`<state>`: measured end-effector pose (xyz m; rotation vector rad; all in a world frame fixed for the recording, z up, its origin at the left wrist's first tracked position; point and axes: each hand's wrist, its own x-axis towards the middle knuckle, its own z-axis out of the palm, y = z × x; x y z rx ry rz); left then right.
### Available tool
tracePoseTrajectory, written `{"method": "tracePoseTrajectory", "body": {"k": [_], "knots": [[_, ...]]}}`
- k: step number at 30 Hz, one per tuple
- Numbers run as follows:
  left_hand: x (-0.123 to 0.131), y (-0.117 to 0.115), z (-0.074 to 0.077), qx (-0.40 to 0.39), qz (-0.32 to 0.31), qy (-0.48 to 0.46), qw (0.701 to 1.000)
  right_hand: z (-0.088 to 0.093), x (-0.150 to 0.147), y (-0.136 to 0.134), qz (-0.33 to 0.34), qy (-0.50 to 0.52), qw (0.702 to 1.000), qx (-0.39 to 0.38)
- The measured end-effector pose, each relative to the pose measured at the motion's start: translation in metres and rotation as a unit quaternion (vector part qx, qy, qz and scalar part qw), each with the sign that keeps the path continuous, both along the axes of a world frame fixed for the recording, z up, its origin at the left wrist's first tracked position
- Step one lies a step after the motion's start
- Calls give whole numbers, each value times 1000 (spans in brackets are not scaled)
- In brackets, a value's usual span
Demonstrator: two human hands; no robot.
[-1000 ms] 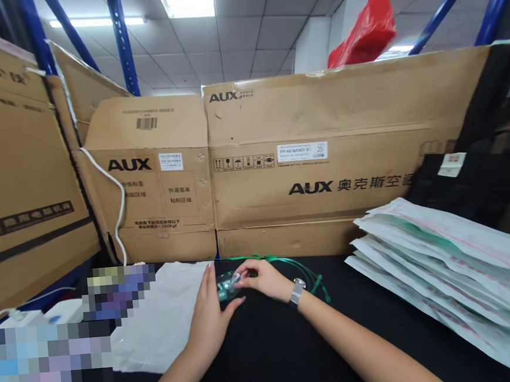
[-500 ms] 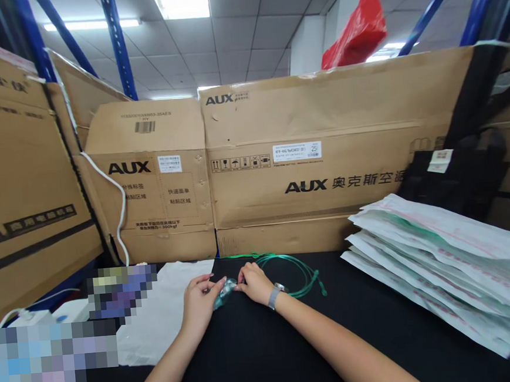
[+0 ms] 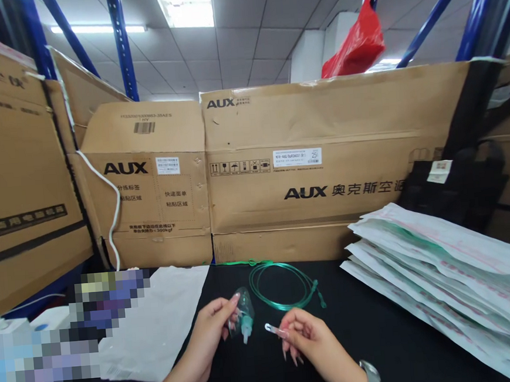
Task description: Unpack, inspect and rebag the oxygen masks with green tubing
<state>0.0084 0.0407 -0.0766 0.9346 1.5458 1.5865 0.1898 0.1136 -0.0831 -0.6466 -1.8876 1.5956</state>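
Observation:
My left hand (image 3: 212,322) pinches the edge of a clear plastic oxygen mask (image 3: 245,299) between thumb and fingers. The mask's green connector (image 3: 246,323) points down toward me, with a pale tip at its end. To the right, apart from the mask, my right hand (image 3: 308,335) grips a small white strip (image 3: 270,328) between thumb and index finger. A dark mark or slot shows near the strip's free end. Behind both hands, a coil of green tubing (image 3: 284,308) lies on the black table (image 3: 247,380), its end fittings at the right.
A flat white bag (image 3: 159,322) lies left of my hands. White packets (image 3: 443,282) are piled at the right. Cardboard boxes (image 3: 257,214) wall off the back. A white power strip (image 3: 10,334) sits far left, near a blurred-out area.
Both hands have come nearer to me. My right hand has moved away from the mask, rightward, with the white strip in its fingers. The mask's connector is now visible.

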Motion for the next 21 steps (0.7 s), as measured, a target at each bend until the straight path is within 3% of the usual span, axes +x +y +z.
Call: {"method": "tracePoseTrajectory", "body": {"k": [6,14,21], "knots": [[17,-5,-2,6,-104,-118,988,11,1,-13,1,75,996,-52],[24,-16,7,31,-193,-62,979,15,3,-9,-8,140,986,-86],[28,-21,11,27,-211,-62,975,18,3,-11,-17,147,986,-73]]}}
